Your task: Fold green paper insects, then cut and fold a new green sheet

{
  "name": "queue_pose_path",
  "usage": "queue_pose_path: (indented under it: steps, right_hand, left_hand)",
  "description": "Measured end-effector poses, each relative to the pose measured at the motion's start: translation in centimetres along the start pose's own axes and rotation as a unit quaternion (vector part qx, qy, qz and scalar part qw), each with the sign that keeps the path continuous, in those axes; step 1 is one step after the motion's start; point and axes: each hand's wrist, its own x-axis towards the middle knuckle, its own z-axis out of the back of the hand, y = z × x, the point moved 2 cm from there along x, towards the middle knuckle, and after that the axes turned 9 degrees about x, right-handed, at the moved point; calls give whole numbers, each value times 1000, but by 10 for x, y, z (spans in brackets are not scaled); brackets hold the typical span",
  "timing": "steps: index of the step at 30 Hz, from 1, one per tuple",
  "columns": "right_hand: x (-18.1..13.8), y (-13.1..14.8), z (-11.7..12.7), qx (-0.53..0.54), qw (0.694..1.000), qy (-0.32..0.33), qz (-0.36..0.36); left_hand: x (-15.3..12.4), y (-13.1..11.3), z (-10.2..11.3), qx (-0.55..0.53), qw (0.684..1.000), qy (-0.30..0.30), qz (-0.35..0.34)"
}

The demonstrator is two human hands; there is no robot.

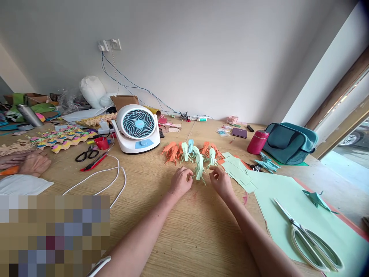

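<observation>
Green paper figure (198, 167) on table (178, 234) between left grip (181, 181) and right grip (221, 182), more figures (172, 151) just beyond. Both half-curled; can't tell if pinching it. Likely adjusting step; next move needs light touch.

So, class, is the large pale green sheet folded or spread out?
Spread out: the pale green sheet lies flat, with the white-handled scissors resting on it.

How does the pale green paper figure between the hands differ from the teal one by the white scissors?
The pale green figure is lighter in color than the teal figure. The pale green one is between the left hand and right hand; the teal one lies on a green sheet. Both are folded paper.
</observation>
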Motion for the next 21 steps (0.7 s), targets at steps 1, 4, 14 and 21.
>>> queue_pose_path:
  steps: [1,4,14,21]
  right_hand:
    - [8,-1,1,11,1000,0,-1]
    - [31,-7,-3,37,999,8,-20]
    - [29,-19,-29,64,997,40,-14]
    - [30,-4,3,-8,996,38,85]
  left_hand:
    - [0,-1,0,0,1000,-3,5]
    - [1,-11,2,1,1000,-20,21]
    - [5,-26,-12,-3,998,-20,54]
    - [4,-16,-11,-24,999,-33,26]
